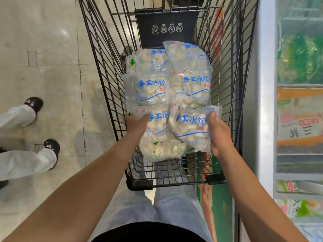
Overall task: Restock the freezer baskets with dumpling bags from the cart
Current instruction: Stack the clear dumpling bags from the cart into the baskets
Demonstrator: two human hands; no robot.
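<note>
A clear dumpling bag (192, 128) with blue lettering is tilted up at the near right of the black wire shopping cart (108, 70), its right edge clasped by the right hand (219, 135): the thumb lies across the front of the plastic near the top corner and the fingers go behind the bag. Just left of it and touching it, a second dumpling bag (157, 126) lies on the heap in the cart, and the left hand (136, 125) takes hold of its left edge, thumb on top and fingers tucked under the side; how firmly they close cannot be told. Under these two, nearer the cart's handle end, another bag with green print (162, 149) lies flat. Further along the cart, four more bags (167, 81) lie in two overlapping rows, reaching to the black panel (166, 28) with round warning icons at the far end. To the right of the cart runs the white-rimmed chest freezer (265, 102), its compartments holding green, orange and pink frozen packs (298, 63) behind glass. To the left of the cart, on the pale tiled floor (52, 41), another person's legs in white trousers (26, 161) and black shoes (35, 103) stand.
</note>
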